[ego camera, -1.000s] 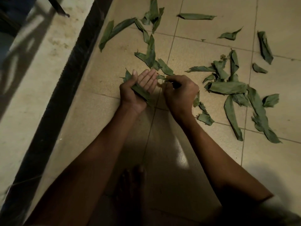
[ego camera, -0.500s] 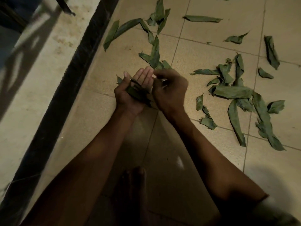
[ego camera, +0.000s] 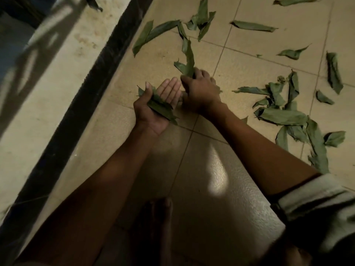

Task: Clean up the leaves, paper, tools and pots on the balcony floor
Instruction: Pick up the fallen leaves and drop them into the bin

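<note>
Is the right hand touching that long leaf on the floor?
Touching. The head view shows the right hand with its fingers curled round the lower end of the long leaf.

Bare forearms; a pale rolled-up sleeve [ego camera: 315, 196] cuffs the right arm; one foot [ego camera: 155, 227] bare.

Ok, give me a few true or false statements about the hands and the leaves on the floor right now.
1. The left hand holds a bunch of leaves under its thumb. True.
2. The right hand is lifted away from every leaf. False: it grips a long leaf on the floor.
3. Many leaves lie scattered on the tiled floor. True.
4. The leaves are bright yellow. False: they are green.
</note>
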